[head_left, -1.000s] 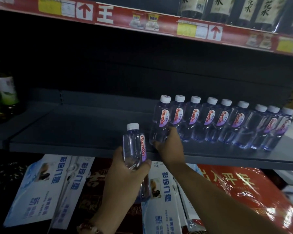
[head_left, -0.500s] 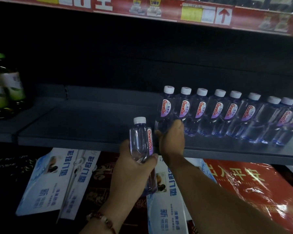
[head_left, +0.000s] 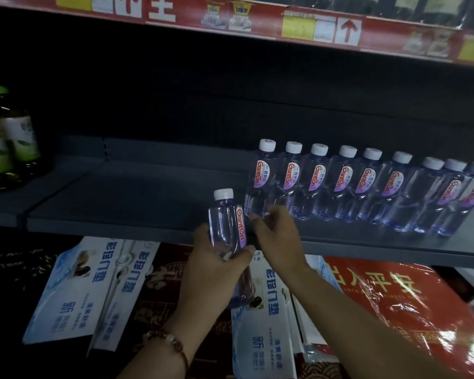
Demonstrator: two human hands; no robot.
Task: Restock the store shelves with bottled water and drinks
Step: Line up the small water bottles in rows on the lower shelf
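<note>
- Since half a second ago: right hand [head_left: 278,236] has come back off the end bottle [head_left: 259,177] of the shelf row; earlier its fingers were against that bottle's base, now they sit just in front of it, loosely curled, holding nothing. Cannot tell if the fingertips still brush the base.
- Left hand [head_left: 215,266] and its water bottle [head_left: 227,231] about the same place in view, in front of the shelf edge; row shifted slightly with head motion.
- Left hand grips the bottle around the lower body, thumb on the right side, fingers wrapped behind. Beaded bracelet [head_left: 167,340] on that wrist.
- Held bottle: small, clear, purple-tinted, white screw cap, red-and-purple "Ganten" label facing right, upright, not yet on the shelf.
- Grey metal shelf [head_left: 126,203] carries a row of nine matching bottles [head_left: 367,187], upright, packed side by side, on the right half.
- Green-capped tea bottles [head_left: 10,143] at far left of the shelf, well apart from the row.
- Red price strip [head_left: 257,20] on the shelf above.
- Below: blue-white packets [head_left: 74,291] and a red plastic-wrapped pack [head_left: 400,305].
</note>
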